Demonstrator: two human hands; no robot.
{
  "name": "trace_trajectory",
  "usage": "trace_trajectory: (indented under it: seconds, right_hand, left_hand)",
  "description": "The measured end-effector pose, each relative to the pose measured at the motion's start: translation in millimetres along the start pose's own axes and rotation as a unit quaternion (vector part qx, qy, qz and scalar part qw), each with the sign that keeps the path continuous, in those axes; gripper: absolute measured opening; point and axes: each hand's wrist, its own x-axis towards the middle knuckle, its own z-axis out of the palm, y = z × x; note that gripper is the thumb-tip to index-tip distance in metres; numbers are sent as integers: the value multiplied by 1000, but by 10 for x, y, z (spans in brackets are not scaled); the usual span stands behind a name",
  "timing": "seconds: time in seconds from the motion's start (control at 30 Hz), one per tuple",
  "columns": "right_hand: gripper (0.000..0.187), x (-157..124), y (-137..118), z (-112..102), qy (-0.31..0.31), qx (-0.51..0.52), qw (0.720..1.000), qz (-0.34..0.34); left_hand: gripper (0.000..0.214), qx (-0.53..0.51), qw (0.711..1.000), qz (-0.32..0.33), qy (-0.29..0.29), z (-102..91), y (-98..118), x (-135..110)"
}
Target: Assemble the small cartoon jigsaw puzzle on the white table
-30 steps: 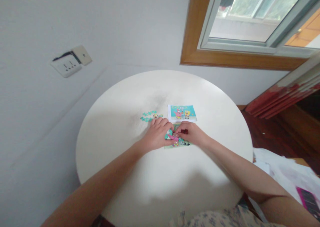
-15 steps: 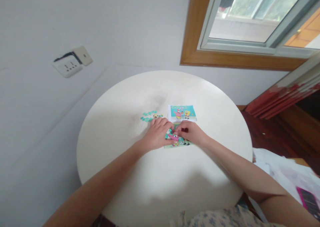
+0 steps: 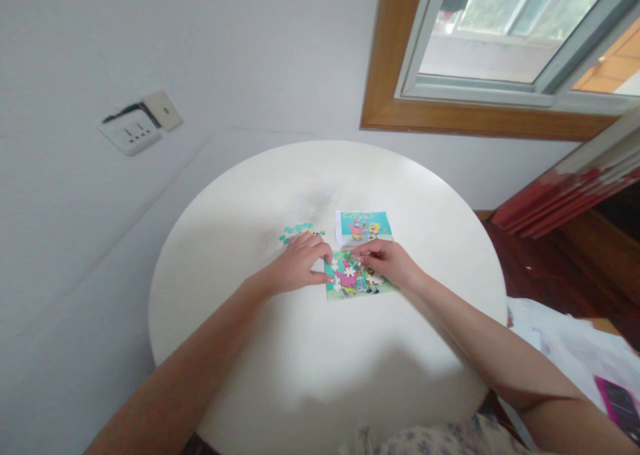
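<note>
A round white table [image 3: 320, 355] holds a rectangular teal-and-pink jigsaw [image 3: 346, 284], more exposed, white patches showing, since the left hand [image 3: 297, 265], loosely spread, drew back toward nine o'clock; whether the right hand [image 3: 385, 261], at two, pinches anything cannot be told.

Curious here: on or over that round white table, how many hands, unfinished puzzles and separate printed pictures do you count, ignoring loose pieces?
Hands: 2 (left hand, right hand)
Unfinished puzzle: 1
Separate printed picture: 1
Total: 4

Forearms [image 3: 200, 345] angled inward; left hand [image 3: 299, 263] loosely arched; right hand [image 3: 387, 263] curled
</note>
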Motion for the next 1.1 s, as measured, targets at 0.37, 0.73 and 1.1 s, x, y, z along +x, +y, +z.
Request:
trace_trajectory:
  seconds: [0.37, 0.73, 1.1]
  right_hand:
    - [19, -7, -19, 1, -14, 101, 994, 40]
    - [20, 37, 15, 1, -8, 141, 989, 36]
    - [28, 3, -92, -8, -35, 203, 976, 74]
  left_hand:
    - [31, 18, 1000, 11, 2, -41, 13, -14]
    - [33, -15, 999, 31, 2, -59, 158, -9]
    - [28, -36, 998, 10, 52, -47, 171, 41]
